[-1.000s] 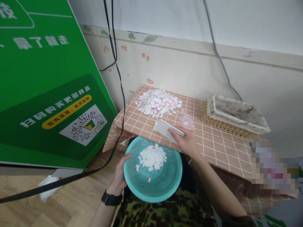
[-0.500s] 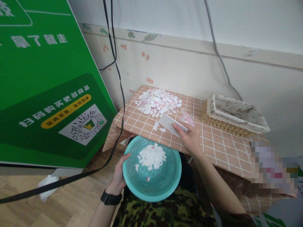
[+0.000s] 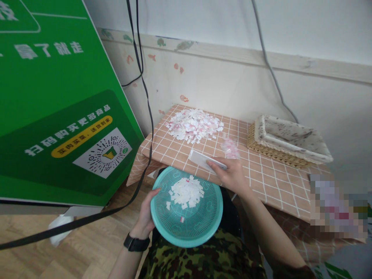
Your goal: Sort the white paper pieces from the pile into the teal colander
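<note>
My left hand grips the left rim of a round teal plastic colander, thumb over the edge and fingers hidden beneath. Inside lies a heap of small white paper scraps, with one red-marked scrap apart from it. My right hand is closed on a flat white rectangular piece, perhaps a box lid, held tilted at the table's front edge, just above the colander's far rim. Behind it a large pile of white and pinkish paper scraps covers the table's back left. A clear bag with pink bits lies nearby.
A brown checked cloth covers the table. On its right stands a lined wicker basket. A black strap hangs in front of the table's left side, beside a green sign panel. A pixelated patch blurs the right end.
My right hand has drawn the white piece toward me to the table's edge. Loose scraps near that edge no longer show. The left hand and colander have stayed put.
</note>
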Tool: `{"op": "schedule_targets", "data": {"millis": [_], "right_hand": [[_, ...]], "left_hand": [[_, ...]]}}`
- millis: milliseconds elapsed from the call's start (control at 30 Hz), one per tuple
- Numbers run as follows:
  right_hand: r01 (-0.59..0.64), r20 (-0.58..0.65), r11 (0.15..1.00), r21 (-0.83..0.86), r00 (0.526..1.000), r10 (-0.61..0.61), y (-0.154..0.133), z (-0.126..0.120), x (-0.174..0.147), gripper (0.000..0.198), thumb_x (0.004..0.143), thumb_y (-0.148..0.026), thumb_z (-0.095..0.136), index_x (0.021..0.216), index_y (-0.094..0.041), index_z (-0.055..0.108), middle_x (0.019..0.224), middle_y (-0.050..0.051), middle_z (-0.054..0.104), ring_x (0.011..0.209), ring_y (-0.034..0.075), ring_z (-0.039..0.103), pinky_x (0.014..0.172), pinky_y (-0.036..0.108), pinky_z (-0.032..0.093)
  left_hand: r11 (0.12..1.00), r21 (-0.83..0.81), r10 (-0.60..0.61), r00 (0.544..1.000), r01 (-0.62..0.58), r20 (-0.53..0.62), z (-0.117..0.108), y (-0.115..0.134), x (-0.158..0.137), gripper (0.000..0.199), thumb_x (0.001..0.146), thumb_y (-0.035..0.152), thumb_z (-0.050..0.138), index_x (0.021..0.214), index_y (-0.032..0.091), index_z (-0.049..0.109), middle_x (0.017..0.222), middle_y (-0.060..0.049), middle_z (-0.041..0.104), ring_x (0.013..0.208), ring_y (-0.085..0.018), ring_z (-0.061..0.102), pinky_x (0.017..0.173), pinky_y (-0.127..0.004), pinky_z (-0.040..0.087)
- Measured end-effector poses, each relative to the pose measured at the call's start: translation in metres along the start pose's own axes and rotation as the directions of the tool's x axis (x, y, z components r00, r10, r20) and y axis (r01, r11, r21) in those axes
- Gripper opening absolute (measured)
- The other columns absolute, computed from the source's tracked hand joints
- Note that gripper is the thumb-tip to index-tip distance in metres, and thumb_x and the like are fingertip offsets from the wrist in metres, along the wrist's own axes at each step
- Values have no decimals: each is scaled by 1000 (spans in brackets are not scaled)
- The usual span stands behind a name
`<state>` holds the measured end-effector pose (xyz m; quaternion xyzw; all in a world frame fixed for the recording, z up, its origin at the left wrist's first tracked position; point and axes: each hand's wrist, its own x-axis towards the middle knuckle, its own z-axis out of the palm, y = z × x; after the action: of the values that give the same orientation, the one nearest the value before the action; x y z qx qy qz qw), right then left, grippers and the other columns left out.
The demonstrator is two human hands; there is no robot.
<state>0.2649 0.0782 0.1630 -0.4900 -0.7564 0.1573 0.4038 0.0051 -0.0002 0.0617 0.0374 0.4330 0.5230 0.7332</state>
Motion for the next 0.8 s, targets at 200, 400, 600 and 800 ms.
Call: {"op": "schedule_targets", "data": {"millis": [200, 400, 600, 800], "right_hand": [[31, 5, 999, 27, 1000, -31, 3, 4, -1, 20, 83, -30, 56, 93, -23, 71, 85, 2, 72, 69, 17, 67, 61, 28, 51], [-23, -55, 1000, 22, 998, 24, 8, 12, 7, 24, 84, -35, 53, 96, -25, 71, 87, 2, 72, 71, 19, 67, 62, 30, 51], [-53, -64, 999, -7, 997, 52, 9, 12, 13, 26, 85, -38, 52, 94, -23, 71, 88, 3, 72, 73, 19, 66, 65, 31, 51], [-134, -197, 989, -68, 973, 119, 11, 8, 20, 29, 84, -41, 53, 95, -21, 71, 87, 5, 72, 72, 20, 65, 63, 30, 49]], "left_hand": [[1000, -12, -12, 1000, 12, -10, 3, 0, -1, 17, 74, 23, 62, 83, 11, 69, 76, -8, 73, 67, -22, 67, 71, -36, 53], [1000, 12, -3, 1000, 3, 2, 4, 1, -2, 19, 74, 25, 62, 84, 10, 69, 77, -10, 73, 68, -23, 67, 71, -37, 53], [1000, 5, 10, 1000, -10, 7, 2, 0, -1, 17, 73, 24, 62, 83, 11, 69, 77, -8, 73, 68, -23, 67, 72, -37, 53], [1000, 10, 2, 1000, -3, 24, 0, -1, 0, 19, 73, 24, 63, 85, 11, 68, 78, -9, 73, 70, -24, 67, 72, -37, 53]]}}
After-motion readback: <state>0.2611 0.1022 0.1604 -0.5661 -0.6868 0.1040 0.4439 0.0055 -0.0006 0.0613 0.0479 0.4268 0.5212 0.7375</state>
